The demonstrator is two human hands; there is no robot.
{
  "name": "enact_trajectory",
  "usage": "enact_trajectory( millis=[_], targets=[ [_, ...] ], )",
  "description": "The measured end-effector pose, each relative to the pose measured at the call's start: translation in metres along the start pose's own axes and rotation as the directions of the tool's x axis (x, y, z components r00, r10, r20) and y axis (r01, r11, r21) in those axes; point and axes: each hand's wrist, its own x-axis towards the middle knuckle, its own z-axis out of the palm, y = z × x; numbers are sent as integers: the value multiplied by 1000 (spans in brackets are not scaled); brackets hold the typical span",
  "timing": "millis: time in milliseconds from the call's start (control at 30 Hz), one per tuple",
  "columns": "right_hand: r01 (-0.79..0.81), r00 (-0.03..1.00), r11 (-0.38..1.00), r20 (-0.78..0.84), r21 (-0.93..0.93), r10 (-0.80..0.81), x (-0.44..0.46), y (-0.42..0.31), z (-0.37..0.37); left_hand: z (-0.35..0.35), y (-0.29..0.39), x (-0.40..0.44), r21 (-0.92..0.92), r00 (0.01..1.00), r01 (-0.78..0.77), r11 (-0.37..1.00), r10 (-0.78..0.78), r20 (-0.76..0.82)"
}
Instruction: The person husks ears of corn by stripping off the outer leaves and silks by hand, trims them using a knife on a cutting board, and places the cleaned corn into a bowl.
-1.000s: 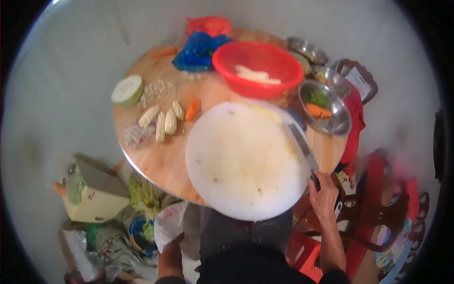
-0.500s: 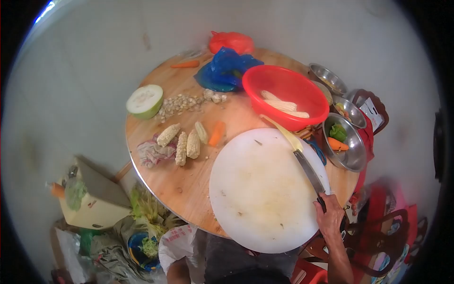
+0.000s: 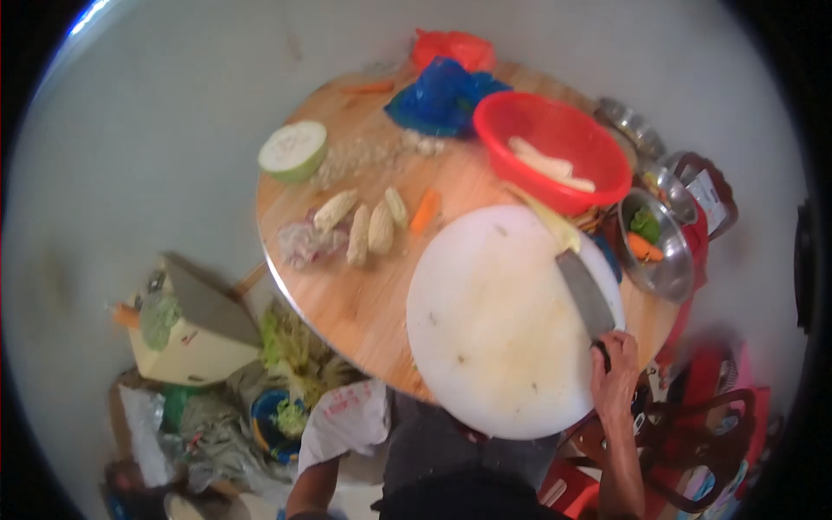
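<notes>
My right hand [image 3: 614, 368] is closed around the dark handle of a kitchen knife [image 3: 585, 295] at the right edge of a round white cutting board [image 3: 494, 338]. The broad blade shows its flat side over the board. A pale yellow curved strip [image 3: 548, 217] lies just beyond the blade's far end, partly on the board. At the lower left my left forearm [image 3: 314, 485] runs up to a white bag with red print [image 3: 347, 420]. My left hand itself is hidden there, so its fingers do not show.
Left of the board are several corn cobs [image 3: 380, 227], a carrot piece [image 3: 425, 211] and a cut green gourd [image 3: 295, 149]. Behind it stands a red bowl [image 3: 598, 147] holding pale long pieces, beside a blue bag [image 3: 446, 95]. Metal bowls [image 3: 680, 269] line the right table edge.
The view has shifted, so the table appears farther up and right. The knife blade has turned from nearly edge-on to showing its broad side. More of my left forearm shows.
</notes>
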Motion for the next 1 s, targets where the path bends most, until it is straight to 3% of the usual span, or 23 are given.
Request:
enact_trajectory(
  millis=[233, 267, 333, 400, 467, 567, 633, 667, 733, 767, 833, 867, 933, 967, 1000],
  targets=[
    [28, 1000, 980, -2, 195, -28, -18, -32, 4, -30, 41, -72, -237, 920, -356, 904, 383, 80],
    [74, 997, 966, -35, 248, -67, -18, -37, 5, -60, 74, -105, -147, 851, -522, 840, 501, -156],
    [109, 994, 962, -16, 250, -108, -24, -46, 8, -147, 152, -184, -181, 932, -361, 915, 362, -27],
    [150, 988, 905, -34, 397, -149, -29, -57, 11, -190, 165, -216, -164, 911, -400, 902, 411, 39],
    [164, 986, 888, -35, 430, -165, -33, -66, 11, -224, 180, -239, -174, 887, -462, 870, 456, -75],
    [152, 986, 832, -22, 534, -166, -36, -83, 7, -268, 232, -268, -289, 924, -380, 878, 348, -158],
    [138, 974, 763, 53, 631, -221, -33, -98, 1, -282, 270, -266, -252, 756, -574, 779, 386, -529],
    [152, 976, 761, 27, 631, -217, -30, -106, -1, -288, 287, -259, -230, 741, -588, 776, 402, -538],
    [115, 953, 639, 98, 760, -288, -25, -120, -3, -299, 324, -242, -478, 711, -695, 537, 418, -566],
    [129, 959, 648, 73, 750, -275, -21, -126, -5, -305, 341, -232, -461, 693, -715, 526, 446, -566],
    [122, 946, 532, 65, 838, -319, -12, -133, -7, -311, 376, -209, -490, 597, -801, 343, 511, -618],
    [134, 953, 549, 45, 825, -301, -9, -135, -7, -311, 394, -202, -482, 578, -813, 326, 541, -611],
    [76, 963, 591, 94, 803, -252, -2, -133, -10, -309, 429, -188, -632, 666, -730, 261, 481, -571],
    [-25, 948, 604, 211, 796, -239, 1, -128, -15, -301, 438, -170, -623, 606, -761, 179, 538, -586],
    [-18, 953, 614, 199, 789, -227, 5, -121, -17, -294, 453, -162, -620, 594, -766, 169, 556, -581]
  ],
)
